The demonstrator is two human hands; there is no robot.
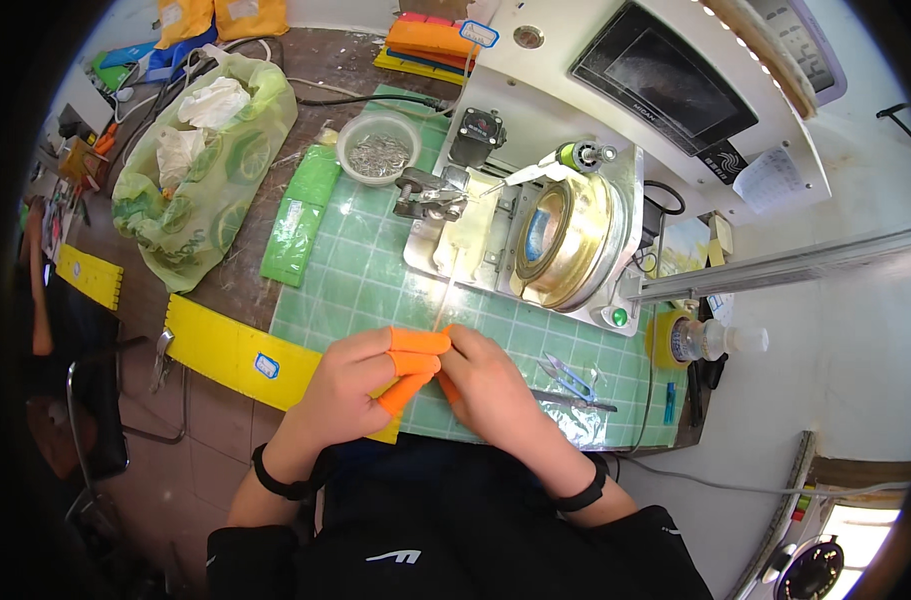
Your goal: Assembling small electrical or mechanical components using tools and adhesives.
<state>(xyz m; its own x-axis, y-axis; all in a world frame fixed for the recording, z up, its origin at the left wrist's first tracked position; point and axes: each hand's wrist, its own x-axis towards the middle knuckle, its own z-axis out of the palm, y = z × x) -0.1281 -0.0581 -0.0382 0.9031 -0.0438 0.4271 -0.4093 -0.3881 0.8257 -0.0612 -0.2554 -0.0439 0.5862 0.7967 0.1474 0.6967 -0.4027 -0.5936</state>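
Note:
My left hand (347, 378) wears orange finger cots and is closed, its fingertips pressed together. My right hand (493, 388) meets it in a pinch, with orange cots on its fingertips too. The fingers hide whatever small thing lies between them. A thin pale strand (444, 305) runs from the front of the bench machine (615, 300) down to the joined fingertips. Both hands are over the green gridded cutting mat (335, 300), just in front of the machine. On its base are a brass-coloured round drum (565, 240) and a dark metal clamp (430, 197).
A bowl of small metal pieces (378, 150) stands at the mat's far left, beside a green packet (300, 215). Blue thread snips (569, 378) lie right of my hands. A yellow strip (235, 352) edges the table. A plastic bag (210, 160) sits farther left.

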